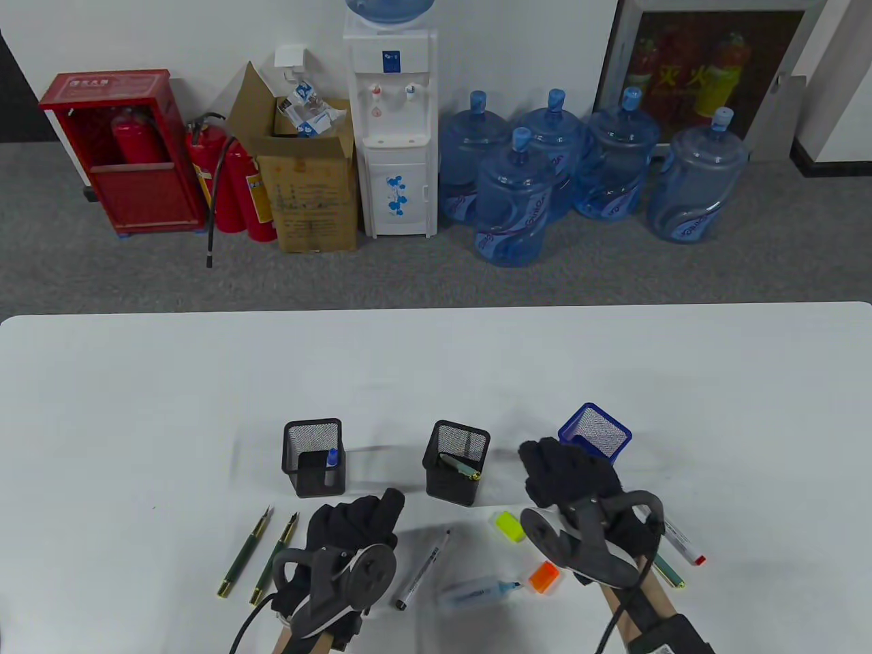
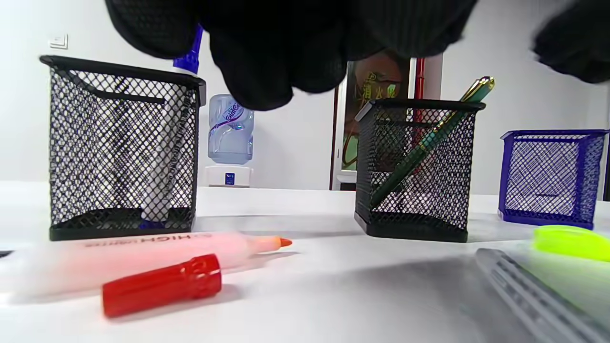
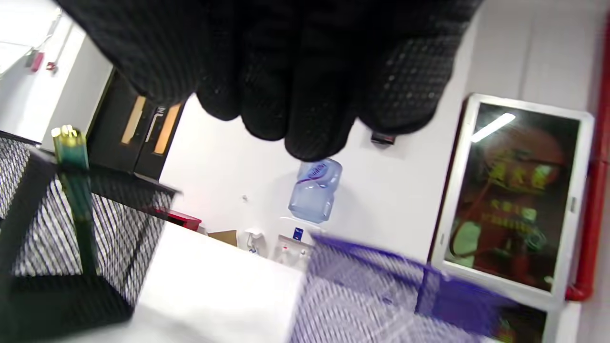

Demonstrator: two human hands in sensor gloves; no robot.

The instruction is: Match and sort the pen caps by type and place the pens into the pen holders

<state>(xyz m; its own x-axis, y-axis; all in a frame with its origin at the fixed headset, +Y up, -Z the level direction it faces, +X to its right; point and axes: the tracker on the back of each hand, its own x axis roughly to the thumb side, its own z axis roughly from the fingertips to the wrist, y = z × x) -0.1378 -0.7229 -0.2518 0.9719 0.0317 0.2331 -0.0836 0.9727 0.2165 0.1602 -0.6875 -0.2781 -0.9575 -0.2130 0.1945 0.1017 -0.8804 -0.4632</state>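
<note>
White table (image 1: 136, 381), water jugs behind. L hand (image 1: 354, 538) lower centre, fingers loosely curled, empty; orange highlighter (image 2: 157, 255) + red cap (image 2: 162, 284) just below it, axes left-right. R hand (image 1: 569, 480) by blue holder (image 1: 595, 430), grip unclear.

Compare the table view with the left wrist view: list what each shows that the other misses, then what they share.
Only the table view: two uncapped green pens lying left of the left hand, the blue highlighter, the orange cap, and the right hand near the blue holder.

Only the left wrist view: an uncapped orange highlighter and a red cap lying under the left hand.

Both: the left black holder with its blue-capped marker, the middle black holder with a green pen, and the yellow cap.
</note>
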